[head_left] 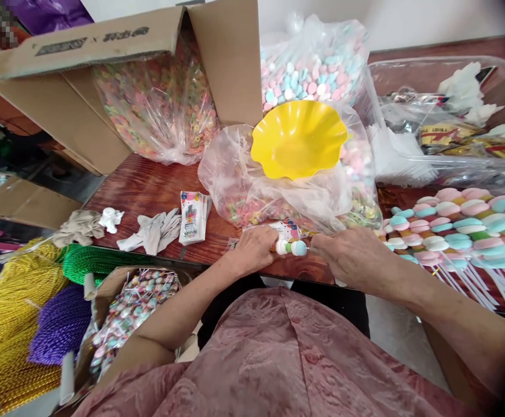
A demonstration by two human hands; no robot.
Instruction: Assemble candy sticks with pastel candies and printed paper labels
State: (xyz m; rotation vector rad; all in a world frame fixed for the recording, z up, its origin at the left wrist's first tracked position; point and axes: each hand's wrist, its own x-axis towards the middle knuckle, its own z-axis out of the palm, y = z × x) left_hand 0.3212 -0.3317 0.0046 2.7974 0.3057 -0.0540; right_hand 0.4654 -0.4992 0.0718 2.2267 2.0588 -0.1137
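My left hand [259, 249] is closed around one end of a short candy skewer [291, 248] over the table's front edge. White, green and pale blue pieces of the skewer show beyond my fingers. My right hand [357, 260] is closed, its fingers pinched at the skewer's other end, where a thin tip seems to reach them; its grip is partly hidden. Behind my hands lies a printed card [289, 227], partly covered. Close to my right forearm are stacked finished-looking skewers [456, 226] of pink, white and blue candies with white sticks.
A yellow wavy bowl [298, 139] rests on an open plastic bag [230, 168] of ring candies. Farther back are a bag of pastel candies [313, 75] and a cardboard box [235, 58]. Gloves [154, 230] and a card stack [193, 217] lie left; a clear bin [452, 162] stands right.
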